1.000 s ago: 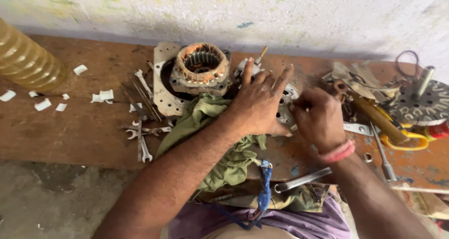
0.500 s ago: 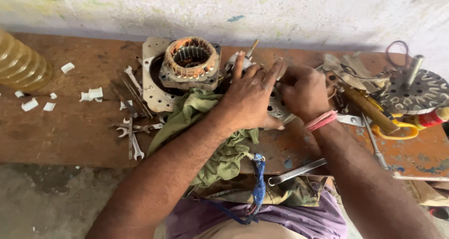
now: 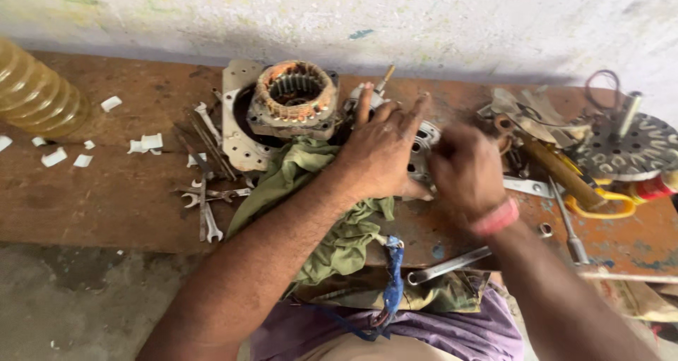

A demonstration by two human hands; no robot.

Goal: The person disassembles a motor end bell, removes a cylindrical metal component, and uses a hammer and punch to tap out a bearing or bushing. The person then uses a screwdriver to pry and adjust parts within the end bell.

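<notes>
At the far left of the frame an amber plastic bottle (image 3: 35, 96) stands on the worn wooden desk (image 3: 106, 191), with white plastic scraps (image 3: 145, 143) and small spanners (image 3: 205, 202) scattered nearby. A copper-wound motor stator (image 3: 293, 99) sits upper centre, a green rag (image 3: 332, 212) below it. The left hand (image 3: 381, 149) lies flat, fingers spread, pressing on a round metal motor housing (image 3: 422, 149); the right hand (image 3: 466, 170) is clenched beside it, blurred, so what it grips I cannot tell. The housing could slip under the pressing palm, and loose tools could roll off the crowded edge. Behind runs a stained whitewashed wall (image 3: 424, 22).
</notes>
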